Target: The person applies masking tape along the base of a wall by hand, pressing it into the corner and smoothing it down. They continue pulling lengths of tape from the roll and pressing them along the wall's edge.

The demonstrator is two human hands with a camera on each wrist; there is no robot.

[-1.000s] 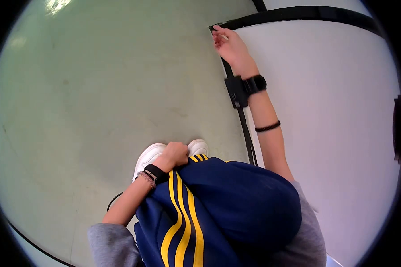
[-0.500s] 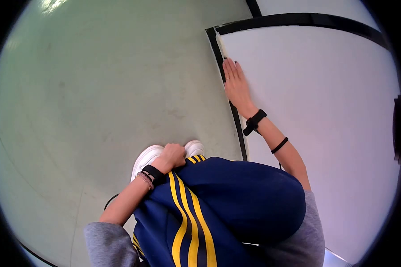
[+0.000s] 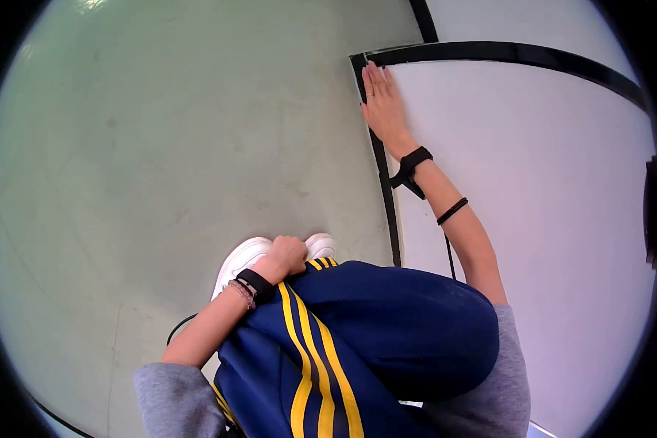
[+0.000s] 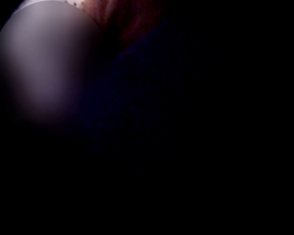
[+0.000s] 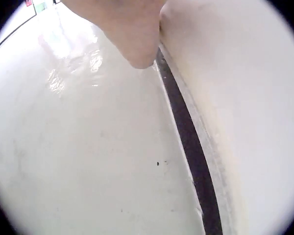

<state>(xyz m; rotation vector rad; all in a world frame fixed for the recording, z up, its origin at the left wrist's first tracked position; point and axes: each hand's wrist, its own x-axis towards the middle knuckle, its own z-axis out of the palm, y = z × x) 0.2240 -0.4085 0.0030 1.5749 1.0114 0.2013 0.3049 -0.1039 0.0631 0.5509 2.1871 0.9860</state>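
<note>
My right hand (image 3: 386,115) lies flat with straight fingers along the lower edge of the white wall panel (image 3: 547,168). Its fingertips point at the corner where the black skirting (image 3: 387,196) meets a black trim bar (image 3: 482,52). A pale yellowish strip (image 5: 206,115), like tape, runs on the wall beside the skirting in the right wrist view. My left hand (image 3: 287,255) rests at the knee of the navy trousers (image 3: 394,314), above the shoes, its fingers bent out of sight. The left wrist view is almost black, with a patch of skin at the top.
Greenish, glossy floor (image 3: 182,160) stretches out to the left of the skirting. White shoes (image 3: 242,257) stand beneath the left hand. A thin black cable (image 3: 450,255) hangs near the right forearm. A dark object (image 3: 651,212) sits at the far right.
My right hand was at the corner with bent fingers, then lay flat lower down the panel's edge, and has slid back up toward the corner. The left hand stays at the knee.
</note>
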